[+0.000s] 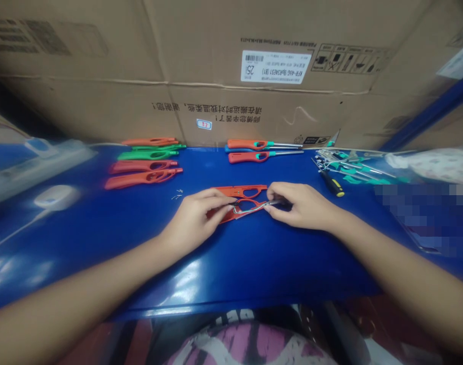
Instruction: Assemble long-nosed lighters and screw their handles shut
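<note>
Two orange lighter casing halves lie in front of me: the rear half [256,191] and the front half [228,218], each with an oval trigger opening. My left hand [199,213] is closed in a pinch over the front half, on a small dark part [235,204] with a thin wire [250,209] at it. The wire runs right across the opening to a metal lighter tube [276,202]. My right hand [302,205] pinches this tube at the casing's right end. Fingers hide much of both held parts.
Orange and green lighter casings [144,178] lie back left, small screws [177,193] nearby. Assembled lighters [248,157] lie at the cardboard box [201,61]. Metal tubes with teal parts [362,170] and a screwdriver [332,183] are right. A white device [56,196] stands left.
</note>
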### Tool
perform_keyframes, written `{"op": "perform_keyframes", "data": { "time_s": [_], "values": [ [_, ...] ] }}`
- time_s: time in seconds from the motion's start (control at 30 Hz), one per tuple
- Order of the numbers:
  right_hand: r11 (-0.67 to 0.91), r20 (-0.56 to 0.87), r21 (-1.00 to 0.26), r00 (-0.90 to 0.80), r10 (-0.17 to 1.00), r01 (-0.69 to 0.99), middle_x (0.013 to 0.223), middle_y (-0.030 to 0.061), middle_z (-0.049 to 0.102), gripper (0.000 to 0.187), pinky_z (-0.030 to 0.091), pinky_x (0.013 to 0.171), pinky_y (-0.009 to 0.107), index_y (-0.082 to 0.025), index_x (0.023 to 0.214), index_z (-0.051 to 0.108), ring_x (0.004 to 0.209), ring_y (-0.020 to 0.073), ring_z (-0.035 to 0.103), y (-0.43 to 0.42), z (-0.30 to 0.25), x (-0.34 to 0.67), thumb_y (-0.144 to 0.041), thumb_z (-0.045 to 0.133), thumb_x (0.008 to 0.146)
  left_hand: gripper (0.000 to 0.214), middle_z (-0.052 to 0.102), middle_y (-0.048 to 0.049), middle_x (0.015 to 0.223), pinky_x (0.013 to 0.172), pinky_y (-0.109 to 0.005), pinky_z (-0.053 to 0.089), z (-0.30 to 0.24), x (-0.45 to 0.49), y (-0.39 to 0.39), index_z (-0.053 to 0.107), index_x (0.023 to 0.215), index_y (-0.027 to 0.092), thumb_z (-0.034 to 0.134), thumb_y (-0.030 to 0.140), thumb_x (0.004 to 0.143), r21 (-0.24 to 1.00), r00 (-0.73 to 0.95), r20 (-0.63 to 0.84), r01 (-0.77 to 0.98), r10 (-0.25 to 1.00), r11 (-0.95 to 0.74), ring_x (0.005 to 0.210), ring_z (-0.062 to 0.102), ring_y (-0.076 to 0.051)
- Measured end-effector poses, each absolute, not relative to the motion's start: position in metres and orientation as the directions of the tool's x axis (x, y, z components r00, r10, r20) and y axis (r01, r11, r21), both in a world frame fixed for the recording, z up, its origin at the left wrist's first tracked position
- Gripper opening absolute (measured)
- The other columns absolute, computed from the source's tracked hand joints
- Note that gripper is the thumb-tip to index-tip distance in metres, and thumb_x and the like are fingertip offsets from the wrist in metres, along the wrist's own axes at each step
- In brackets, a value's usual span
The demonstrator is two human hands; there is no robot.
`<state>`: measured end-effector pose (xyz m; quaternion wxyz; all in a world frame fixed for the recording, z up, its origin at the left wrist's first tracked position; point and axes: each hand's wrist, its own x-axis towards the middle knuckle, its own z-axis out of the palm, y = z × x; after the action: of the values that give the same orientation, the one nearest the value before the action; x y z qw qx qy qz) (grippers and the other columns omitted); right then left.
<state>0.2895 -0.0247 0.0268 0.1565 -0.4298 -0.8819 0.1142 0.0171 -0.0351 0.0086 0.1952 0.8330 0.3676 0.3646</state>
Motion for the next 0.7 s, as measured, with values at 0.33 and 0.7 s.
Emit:
{"op": "perform_keyframes", "data": {
  "time_s": [0.33,0.7],
  "values": [
    [0.614,0.169,-0.385,-0.601,0.781,0.689,0.079,-0.001,0.059,0.018,0.034,0.062,0.025,-0.022,0.085,0.05,0.067,0.013,0.049,-0.0179,0.0214,0.2927,-0.037,0.056,0.092,0.018,0.074,-0.0058,0.094,0.07,-0.027,0.057,0.0051,0.0164,-0.0295,0.078,0.102,0.019,0.065,0.026,0.092,0.629,0.474,0.4,0.48,0.784,-0.611,0.079,0.07,-0.016],
    [0.576,0.236,-0.469,-0.534,0.812,0.669,0.077,-0.0013,0.059,0.019,0.036,0.063,0.025,-0.021,0.084,0.051,0.066,0.0122,0.051,-0.0223,0.0237,0.2889,-0.036,0.057,0.093,0.018,0.077,-0.0068,0.1,0.083,-0.033,0.058,0.0051,0.0153,-0.0274,0.078,0.104,0.02,0.065,0.023,0.091,0.625,0.502,0.395,0.468,0.77,-0.625,0.091,0.072,-0.02]
  ]
}}
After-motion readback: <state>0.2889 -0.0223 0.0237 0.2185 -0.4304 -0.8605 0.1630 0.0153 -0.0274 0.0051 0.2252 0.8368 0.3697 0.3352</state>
